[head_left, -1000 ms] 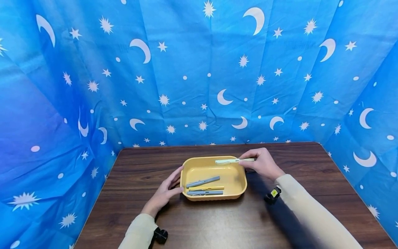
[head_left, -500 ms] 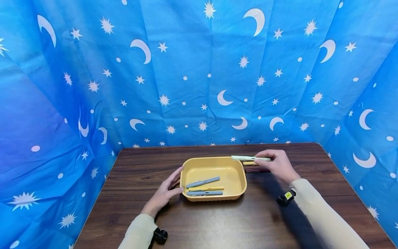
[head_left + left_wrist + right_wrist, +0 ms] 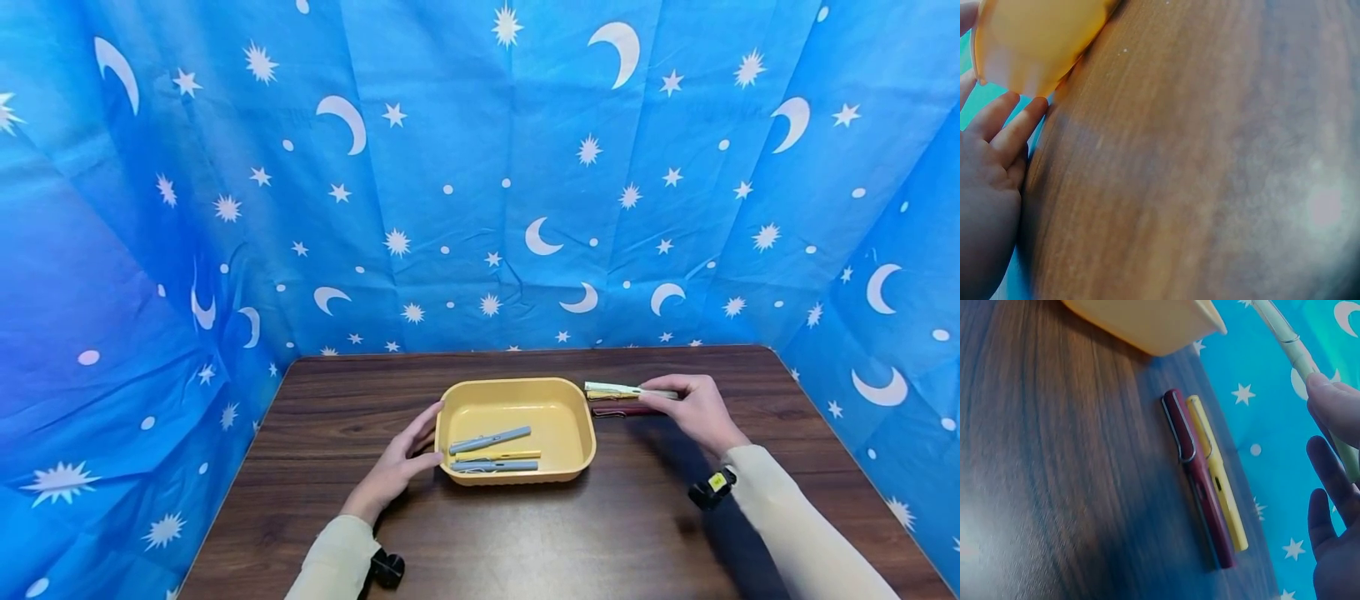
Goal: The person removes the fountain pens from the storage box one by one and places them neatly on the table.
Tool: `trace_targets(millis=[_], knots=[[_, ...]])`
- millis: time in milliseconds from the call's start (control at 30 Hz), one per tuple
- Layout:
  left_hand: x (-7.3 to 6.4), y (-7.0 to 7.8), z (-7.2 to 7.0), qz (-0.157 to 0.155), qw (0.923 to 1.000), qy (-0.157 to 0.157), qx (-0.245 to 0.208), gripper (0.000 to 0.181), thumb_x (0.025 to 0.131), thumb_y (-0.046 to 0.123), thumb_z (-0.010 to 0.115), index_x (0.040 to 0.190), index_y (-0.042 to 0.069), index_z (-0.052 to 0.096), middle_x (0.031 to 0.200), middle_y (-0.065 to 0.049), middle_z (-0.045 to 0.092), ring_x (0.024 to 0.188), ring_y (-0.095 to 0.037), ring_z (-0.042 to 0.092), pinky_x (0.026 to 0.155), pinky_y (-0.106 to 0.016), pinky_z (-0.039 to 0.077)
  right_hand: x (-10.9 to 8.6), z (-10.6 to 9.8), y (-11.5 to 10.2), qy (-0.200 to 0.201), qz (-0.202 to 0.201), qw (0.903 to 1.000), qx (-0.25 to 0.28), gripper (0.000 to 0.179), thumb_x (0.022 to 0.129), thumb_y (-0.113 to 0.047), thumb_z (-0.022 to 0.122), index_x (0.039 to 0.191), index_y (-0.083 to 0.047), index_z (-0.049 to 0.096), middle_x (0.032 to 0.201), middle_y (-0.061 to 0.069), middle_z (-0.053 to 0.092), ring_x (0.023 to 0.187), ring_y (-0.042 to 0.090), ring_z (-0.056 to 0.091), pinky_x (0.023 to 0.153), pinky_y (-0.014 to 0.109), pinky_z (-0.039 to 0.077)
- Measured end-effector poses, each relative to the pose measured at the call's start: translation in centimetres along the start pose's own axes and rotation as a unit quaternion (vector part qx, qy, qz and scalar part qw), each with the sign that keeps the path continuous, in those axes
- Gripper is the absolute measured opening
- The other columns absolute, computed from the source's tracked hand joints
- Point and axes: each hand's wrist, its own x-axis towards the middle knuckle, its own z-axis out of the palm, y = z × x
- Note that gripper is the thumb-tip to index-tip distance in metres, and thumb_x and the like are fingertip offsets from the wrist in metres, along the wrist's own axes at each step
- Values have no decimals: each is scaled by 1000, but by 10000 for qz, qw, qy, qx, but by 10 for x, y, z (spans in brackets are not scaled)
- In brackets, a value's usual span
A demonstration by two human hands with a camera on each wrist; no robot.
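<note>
Between thumb and fingers my right hand [image 3: 697,408] pinches a pale green fountain pen [image 3: 611,388]. It is above the table, to the right of the yellow tray [image 3: 558,425]. Below it, a dark red fountain pen [image 3: 1194,462] and a yellow fountain pen [image 3: 1221,478] lie side by side on the table. My left hand [image 3: 393,467] rests against the tray's left end, its fingers [image 3: 1022,128] extended along the outer wall. Inside the tray lie two grey-blue pens, one angled [image 3: 491,439] and one near the front wall [image 3: 495,467], with a yellow pen [image 3: 517,455] between them.
The tray stands on a dark wood-grain table [image 3: 517,542]. A blue cloth [image 3: 465,208] with moons and stars hangs behind the table and along both sides. Each wrist carries a small black camera.
My right hand has carried the pale green pen rightward, from over the tray to above the two pens on the table. The left hand and tray have stayed put.
</note>
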Motion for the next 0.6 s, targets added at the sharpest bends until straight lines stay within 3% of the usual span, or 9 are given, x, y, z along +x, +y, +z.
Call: trace_targets(millis=[300,600], knots=[[0,0,1,-9,10000,-2,-5,77,103,15,67,168,27,29,169,-9,36,152,-36,40,121,-63,27,-10,-3,12,-64,204,9996,186,25,94,-29,81,111,-12,84,113,11,78,91,19,65,76,24,55],[1,2,1,-86,10000,19,-9,78,102,15,68,168,28,29,169,-8,36,152,-35,39,121,-62,27,-16,-2,22,-151,258,9996,-29,21,93,-29,82,109,-14,84,112,10,78,92,23,64,75,24,55]])
